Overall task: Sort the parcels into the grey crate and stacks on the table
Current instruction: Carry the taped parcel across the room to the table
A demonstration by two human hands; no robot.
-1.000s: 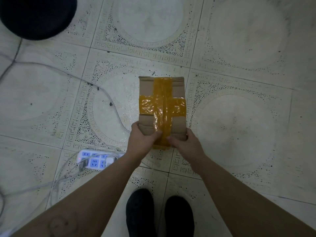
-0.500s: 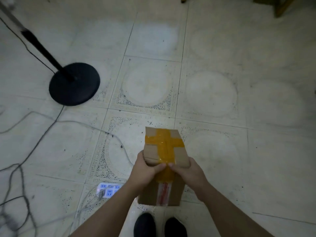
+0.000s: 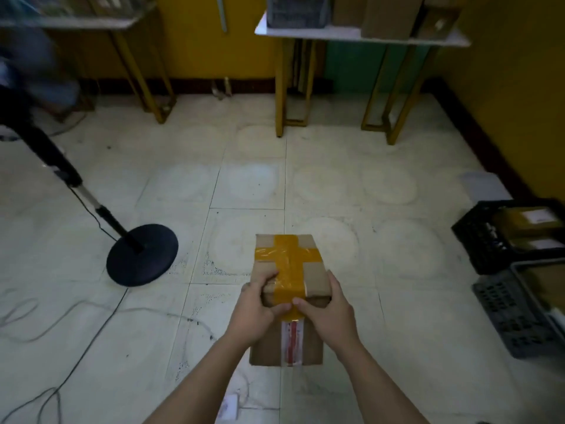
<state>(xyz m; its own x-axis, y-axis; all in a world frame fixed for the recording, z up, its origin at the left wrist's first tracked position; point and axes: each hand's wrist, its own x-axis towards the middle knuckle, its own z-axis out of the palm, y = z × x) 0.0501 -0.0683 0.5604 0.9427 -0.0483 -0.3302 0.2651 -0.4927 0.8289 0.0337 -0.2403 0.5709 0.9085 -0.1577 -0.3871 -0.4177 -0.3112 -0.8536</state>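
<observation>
Left hand (image 3: 260,312) and right hand (image 3: 331,313) side by side, both clamped on the near end of the tape-crossed parcel (image 3: 290,264), held clear of the floor; a second ago the view showed only tiles and shoes, now it has lifted to the far white table (image 3: 351,33), bearing what looks like a grey crate (image 3: 296,10) and stacked boxes (image 3: 388,16); the carry there appears under way.

A small parcel storeroom: cartons (image 3: 388,16) on a table (image 3: 360,35), a black crate (image 3: 477,240) of parcels (image 3: 526,221) on tiled floor (image 3: 183,185).
</observation>
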